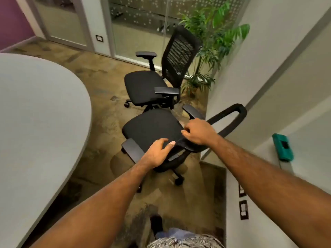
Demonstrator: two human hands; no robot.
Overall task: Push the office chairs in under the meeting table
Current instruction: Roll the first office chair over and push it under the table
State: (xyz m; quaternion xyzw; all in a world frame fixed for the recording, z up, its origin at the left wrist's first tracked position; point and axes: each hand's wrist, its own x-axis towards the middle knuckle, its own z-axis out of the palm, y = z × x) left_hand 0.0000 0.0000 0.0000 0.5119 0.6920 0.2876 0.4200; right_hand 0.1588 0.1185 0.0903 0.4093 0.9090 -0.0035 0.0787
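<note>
We see the near office chair (pixel 152 127) beside the meeting table (pixel 35 113), backrest blurred, seat facing the table. Left hand (pixel 157 153) rests open; right hand (pixel 198 131) loosely curls on the backrest rim.

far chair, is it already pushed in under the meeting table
No, the far chair stands on open floor beside the potted plant, clear of the meeting table edge.

A leafy potted plant (pixel 213 42) is placed in the corner beside frosted glass partitions (pixel 139 24); a teal eraser (pixel 283 146) is mounted on the right-hand wall.
</note>
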